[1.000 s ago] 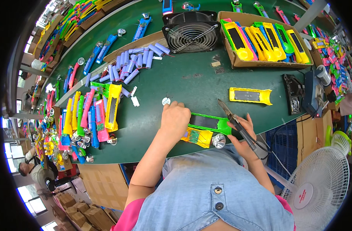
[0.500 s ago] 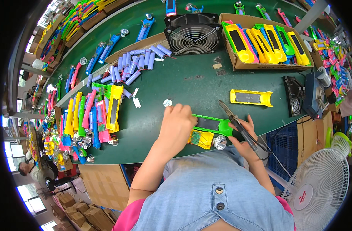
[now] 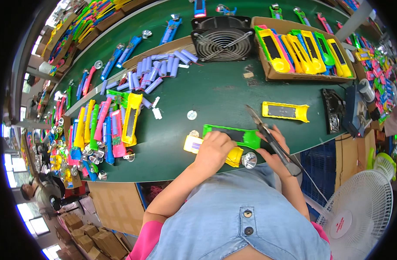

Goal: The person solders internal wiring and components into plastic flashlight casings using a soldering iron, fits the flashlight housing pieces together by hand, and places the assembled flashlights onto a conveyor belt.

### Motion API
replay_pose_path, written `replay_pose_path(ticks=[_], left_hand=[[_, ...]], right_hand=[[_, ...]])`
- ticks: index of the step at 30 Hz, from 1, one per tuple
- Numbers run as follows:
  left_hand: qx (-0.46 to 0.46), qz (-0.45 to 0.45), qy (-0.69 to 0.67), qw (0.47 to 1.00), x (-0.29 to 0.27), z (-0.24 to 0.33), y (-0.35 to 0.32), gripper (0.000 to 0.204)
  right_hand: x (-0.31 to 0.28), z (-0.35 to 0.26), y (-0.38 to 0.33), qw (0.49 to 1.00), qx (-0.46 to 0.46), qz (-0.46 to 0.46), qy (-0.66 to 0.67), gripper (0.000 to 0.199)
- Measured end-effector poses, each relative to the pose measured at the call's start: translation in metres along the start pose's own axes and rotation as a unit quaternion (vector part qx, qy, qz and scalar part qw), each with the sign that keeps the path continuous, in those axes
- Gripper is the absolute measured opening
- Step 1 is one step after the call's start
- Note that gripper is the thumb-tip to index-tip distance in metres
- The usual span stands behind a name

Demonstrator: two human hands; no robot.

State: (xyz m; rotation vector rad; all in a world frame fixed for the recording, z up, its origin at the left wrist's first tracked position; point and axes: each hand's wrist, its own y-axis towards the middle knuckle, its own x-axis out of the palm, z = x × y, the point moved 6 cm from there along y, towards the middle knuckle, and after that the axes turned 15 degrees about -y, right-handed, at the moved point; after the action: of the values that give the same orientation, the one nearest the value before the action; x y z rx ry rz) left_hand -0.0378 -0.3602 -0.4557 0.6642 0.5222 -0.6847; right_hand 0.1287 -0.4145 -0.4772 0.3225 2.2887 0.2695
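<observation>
My left hand [image 3: 215, 149] has its fingers curled over a yellow flashlight casing [image 3: 234, 157] and covers its middle. The casing's left end [image 3: 192, 144] shows a purple strip, and a silver reflector cup [image 3: 249, 160] sits by its right end. Just beyond lies a green casing [image 3: 250, 139] with a dark panel, close to my left knuckles. A soldering iron [image 3: 273, 141] slants across my right hand [image 3: 276, 151], held with its tip pointing up and left. My right thumb and fingertips are at the green casing's right end. A small round silver disc [image 3: 194, 133] is beside the yellow casing.
Another yellow casing [image 3: 285, 111] lies at right, before a blue soldering station [image 3: 357, 110]. A carton [image 3: 302, 77] of casings and a black fan [image 3: 222, 43] stand behind. Purple battery cells [image 3: 153, 71] and assembled flashlights [image 3: 105, 130] are piled left. A white round piece [image 3: 192, 115] lies mid-table.
My left hand has moved right and nearer to me, onto the yellow casing, uncovering its left end and the silver disc. More of the green casing's left end shows. The iron remains in my right hand.
</observation>
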Motion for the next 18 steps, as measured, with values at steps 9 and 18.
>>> replay_pose_path(ticks=[9, 18], left_hand=[[-0.179, -0.027, 0.056, 0.982, -0.002, -0.028, 0.014, 0.006], [-0.206, -0.072, 0.048, 0.975, 0.001, -0.037, 0.020, 0.007]], right_hand=[[-0.004, -0.018, 0.013, 0.994, -0.103, 0.011, -0.024, 0.033], [-0.006, 0.034, -0.005, 0.913, 0.209, 0.055, 0.345, 0.015]])
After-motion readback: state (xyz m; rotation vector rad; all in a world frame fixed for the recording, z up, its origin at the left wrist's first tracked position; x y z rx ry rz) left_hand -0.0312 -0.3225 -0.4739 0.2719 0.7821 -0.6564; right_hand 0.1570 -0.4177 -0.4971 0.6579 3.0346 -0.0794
